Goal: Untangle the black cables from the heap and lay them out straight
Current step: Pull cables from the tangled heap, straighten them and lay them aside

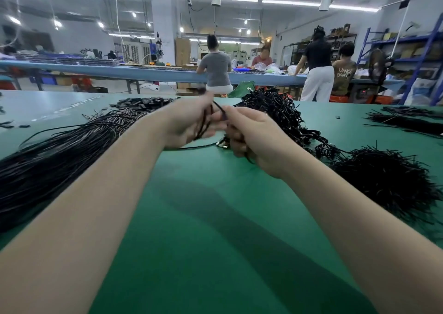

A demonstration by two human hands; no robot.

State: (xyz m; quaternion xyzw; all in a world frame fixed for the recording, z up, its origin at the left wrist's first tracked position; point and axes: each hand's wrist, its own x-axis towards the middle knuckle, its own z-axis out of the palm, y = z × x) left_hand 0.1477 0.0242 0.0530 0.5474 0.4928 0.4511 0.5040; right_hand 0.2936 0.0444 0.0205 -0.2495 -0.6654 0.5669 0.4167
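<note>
While both hands (191,121) grip, cable (206,121) hangs.

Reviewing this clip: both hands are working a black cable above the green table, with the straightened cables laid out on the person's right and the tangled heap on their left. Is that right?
Not quite: the sides are swapped. In the head view, the straightened cables lie on the person's left and the tangled heap on their right. The rest holds: the left hand and right hand work a black cable above the green table.
</note>
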